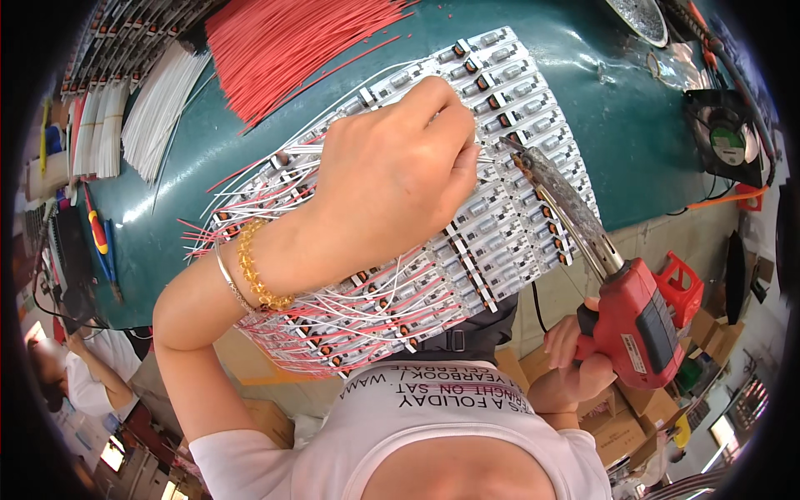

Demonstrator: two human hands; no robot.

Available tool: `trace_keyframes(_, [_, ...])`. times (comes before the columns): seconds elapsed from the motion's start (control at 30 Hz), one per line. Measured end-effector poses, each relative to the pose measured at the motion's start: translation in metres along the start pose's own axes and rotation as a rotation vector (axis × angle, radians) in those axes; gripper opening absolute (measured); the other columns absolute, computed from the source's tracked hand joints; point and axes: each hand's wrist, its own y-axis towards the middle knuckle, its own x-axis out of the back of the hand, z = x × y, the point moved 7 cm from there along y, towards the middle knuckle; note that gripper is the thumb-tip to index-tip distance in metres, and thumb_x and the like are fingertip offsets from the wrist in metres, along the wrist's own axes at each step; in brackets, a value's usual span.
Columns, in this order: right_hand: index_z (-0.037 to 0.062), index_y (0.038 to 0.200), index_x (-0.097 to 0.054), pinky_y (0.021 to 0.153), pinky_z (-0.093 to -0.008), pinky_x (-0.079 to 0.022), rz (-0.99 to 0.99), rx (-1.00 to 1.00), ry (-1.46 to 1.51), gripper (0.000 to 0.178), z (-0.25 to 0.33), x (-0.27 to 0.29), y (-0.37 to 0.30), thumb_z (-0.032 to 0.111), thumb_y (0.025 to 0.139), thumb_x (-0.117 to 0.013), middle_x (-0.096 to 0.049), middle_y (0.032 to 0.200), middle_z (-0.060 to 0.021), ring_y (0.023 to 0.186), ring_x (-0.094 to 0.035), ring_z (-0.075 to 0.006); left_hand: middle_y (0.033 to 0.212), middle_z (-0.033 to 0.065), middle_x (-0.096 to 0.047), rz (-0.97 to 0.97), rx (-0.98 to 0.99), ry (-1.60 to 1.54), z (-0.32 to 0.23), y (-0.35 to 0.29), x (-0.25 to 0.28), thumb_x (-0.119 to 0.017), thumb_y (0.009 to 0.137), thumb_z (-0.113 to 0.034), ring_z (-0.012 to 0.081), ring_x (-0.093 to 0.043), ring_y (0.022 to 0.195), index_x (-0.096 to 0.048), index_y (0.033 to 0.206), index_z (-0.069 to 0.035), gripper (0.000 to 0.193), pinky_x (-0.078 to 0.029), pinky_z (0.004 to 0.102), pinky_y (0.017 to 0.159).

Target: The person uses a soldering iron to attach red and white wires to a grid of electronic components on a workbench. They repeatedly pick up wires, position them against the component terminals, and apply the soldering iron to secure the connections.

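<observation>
A wide panel of small circuit boards lies across the near edge of the bench, with rows of small parts on it. Thin red and white wires stick out from its left and near rows. Over the panel's middle, my left hand is closed in a pinch around thin white wires, whose ends poke out by the fingertips. My right hand grips a red and black soldering gun at the panel's right. Its dark, worn tip reaches over the boards, close to my left fingertips; whether it touches is unclear.
On the green bench mat lie a heap of red wires and bundles of white wires. A black fan and a metal dish stand right. A red-and-yellow-handled tool lies left. Another person sits lower left.
</observation>
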Motion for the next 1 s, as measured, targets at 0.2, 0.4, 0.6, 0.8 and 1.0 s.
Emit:
trace_keyframes(0.2, [-0.0122,0.122,-0.038,0.04,-0.0228,-0.036,-0.024,0.02,0.035,0.082,-0.002,0.005,0.0,0.059,0.083,-0.054,-0.042,0.045,0.0014,0.036,-0.04,-0.0095,0.082,0.0049,-0.058,0.05,0.012,-0.058,-0.001,0.0,0.006,-0.068,0.071,-0.002,0.0183,-0.057,0.059,-0.06,0.078,-0.004,0.011,-0.044,0.0288,0.05])
trace_keyframes(0.4, [-0.0124,0.124,-0.037,0.04,-0.0225,-0.036,-0.051,0.011,0.062,0.085,-0.003,0.011,-0.005,0.06,0.083,-0.054,-0.042,0.046,0.0022,0.036,-0.04,-0.0088,0.087,0.0056,-0.059,0.088,0.013,-0.063,-0.005,-0.005,0.001,-0.069,0.072,-0.001,0.0176,-0.058,0.06,-0.06,0.077,-0.003,0.01,-0.045,0.0279,0.052])
trace_keyframes(0.6, [-0.0125,0.126,-0.035,0.04,-0.0224,-0.037,-0.018,-0.035,0.035,0.089,-0.006,0.012,-0.007,0.062,0.081,-0.054,-0.042,0.046,0.002,0.036,-0.04,-0.0088,0.087,0.0062,-0.058,0.065,0.024,-0.03,-0.008,-0.006,-0.001,-0.069,0.073,-0.002,0.0198,-0.059,0.063,-0.059,0.077,-0.002,0.011,-0.046,0.0292,0.054])
trace_keyframes(0.8, [-0.0125,0.125,-0.036,0.04,-0.0224,-0.037,-0.016,-0.014,0.018,0.089,-0.003,0.01,-0.005,0.063,0.081,-0.053,-0.043,0.045,0.0016,0.036,-0.039,-0.0089,0.089,0.0071,-0.057,0.067,0.038,-0.061,-0.005,-0.005,0.001,-0.07,0.073,-0.003,0.0209,-0.058,0.066,-0.059,0.077,-0.001,0.012,-0.046,0.0291,0.055])
trace_keyframes(1.0, [-0.0117,0.124,-0.037,0.041,-0.0225,-0.037,0.025,-0.011,0.04,0.088,-0.003,0.011,-0.004,0.063,0.081,-0.053,-0.043,0.045,0.0015,0.036,-0.04,-0.0095,0.088,0.0079,-0.058,0.034,0.095,-0.137,-0.007,-0.007,0.0,-0.068,0.074,0.0,0.0199,-0.056,0.065,-0.058,0.075,0.0,0.01,-0.045,0.028,0.055])
